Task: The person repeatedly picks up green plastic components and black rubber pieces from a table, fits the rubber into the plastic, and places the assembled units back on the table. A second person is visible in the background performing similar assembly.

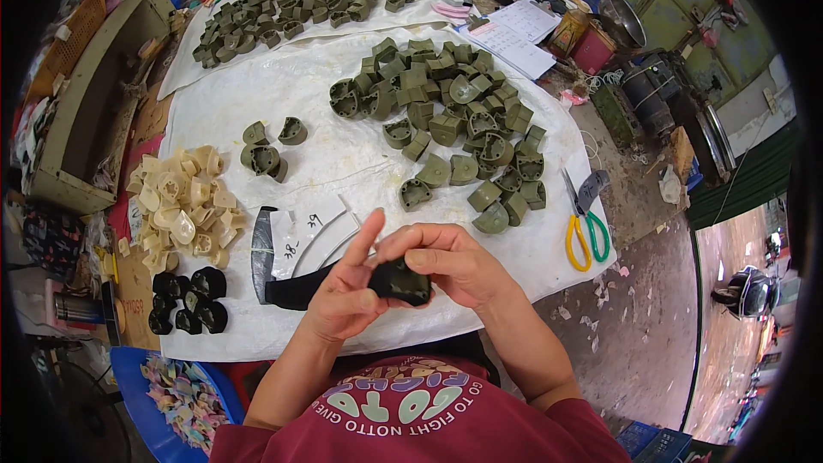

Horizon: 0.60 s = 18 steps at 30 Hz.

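Note:
Close in front of me, both hands are at a shoe heel [403, 281] with a black covering around it and a dark green face showing. My right hand [459, 266] grips its far right side, thumb and fingers bent over it. My left hand [350, 285] is at its left side, thumb bent against it and one finger pointing up; its lower fingers are partly hidden. Beneath my left hand lies a stack of black curved strips [296, 290]. Next to it are white curved paper pieces [300, 236] with handwriting.
Bare green heels [463, 124] form a large pile ahead, with more [291, 9] behind. Cream heels [184, 206] and black-covered heels [189, 300] sit at left. Scissors [579, 227] with yellow and green handles lie right. A blue basin [129, 377] of scraps stands lower left.

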{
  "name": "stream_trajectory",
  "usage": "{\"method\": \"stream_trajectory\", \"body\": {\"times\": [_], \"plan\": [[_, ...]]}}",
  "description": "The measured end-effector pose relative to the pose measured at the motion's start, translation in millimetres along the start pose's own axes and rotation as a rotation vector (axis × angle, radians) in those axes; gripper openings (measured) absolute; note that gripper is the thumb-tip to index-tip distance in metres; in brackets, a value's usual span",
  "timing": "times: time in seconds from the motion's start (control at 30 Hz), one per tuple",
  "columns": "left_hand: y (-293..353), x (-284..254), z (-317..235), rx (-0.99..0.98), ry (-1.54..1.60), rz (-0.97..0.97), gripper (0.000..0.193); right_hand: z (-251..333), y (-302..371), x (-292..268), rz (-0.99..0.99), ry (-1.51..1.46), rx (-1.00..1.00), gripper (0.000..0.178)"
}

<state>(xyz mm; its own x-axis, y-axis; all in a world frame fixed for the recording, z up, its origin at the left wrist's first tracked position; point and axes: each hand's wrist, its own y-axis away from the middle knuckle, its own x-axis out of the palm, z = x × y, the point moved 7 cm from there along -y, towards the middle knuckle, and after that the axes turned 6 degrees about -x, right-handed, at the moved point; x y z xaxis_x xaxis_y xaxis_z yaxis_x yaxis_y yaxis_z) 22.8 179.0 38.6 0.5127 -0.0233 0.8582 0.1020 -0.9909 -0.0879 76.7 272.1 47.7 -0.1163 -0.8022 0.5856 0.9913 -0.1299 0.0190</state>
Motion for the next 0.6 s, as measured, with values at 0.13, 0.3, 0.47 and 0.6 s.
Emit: {"method": "stream_trajectory", "body": {"times": [0.13,0.3,0.47,0.6], "plan": [[-3,8,2,-0.058,-0.004,-0.057,0.09,5,-4,-10,-0.108,0.318,-0.021,0.037],[-5,-32,-10,-0.107,-0.458,-0.489,0.072,48,10,32,-0.189,1.265,-0.583,0.034],[-4,-4,-19,0.147,-0.883,-0.513,0.062,30,12,-4,-0.464,0.789,-0.46,0.026],[-1,22,-22,0.456,-1.176,-0.388,0.075,5,8,-1,-0.586,0.097,-0.407,0.025]]}}
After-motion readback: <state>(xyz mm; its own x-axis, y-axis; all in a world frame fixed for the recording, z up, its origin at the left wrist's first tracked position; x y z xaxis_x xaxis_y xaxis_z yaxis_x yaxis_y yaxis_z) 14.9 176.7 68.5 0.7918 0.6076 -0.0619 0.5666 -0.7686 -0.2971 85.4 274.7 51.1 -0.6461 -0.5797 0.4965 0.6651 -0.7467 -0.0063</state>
